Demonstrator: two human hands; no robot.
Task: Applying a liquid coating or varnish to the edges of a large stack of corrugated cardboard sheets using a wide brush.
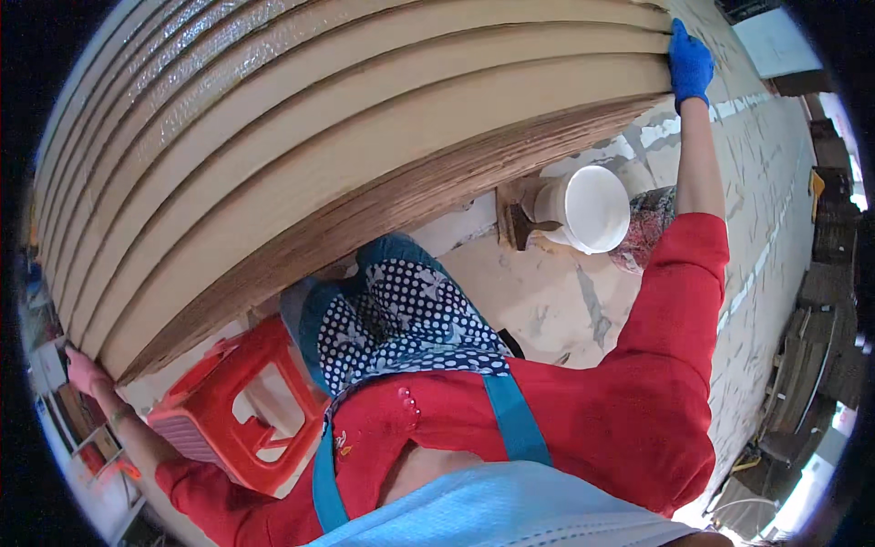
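Observation:
A wide stack of brown cardboard sheets (365, 137) fans out before me, each sheet set back from the one below, with shiny wet-looking streaks on the far left ones. In a blue glove, my right hand (690, 66) closes on the sheets' right ends, fingers curled against the edge. My left hand (87, 370), pink-gloved, is at the near left corner of the stack and appears to grip it; its fingers are small and partly hidden. Both arms are stretched wide apart.
A red plastic stool (205, 415) lies tilted at my left. Right of my knees stand a white bucket (602, 210), a dark brown flat tool (524, 228) and a patterned cloth bundle (645, 232) on the stained floor. Cardboard stacks (802, 365) line the far right.

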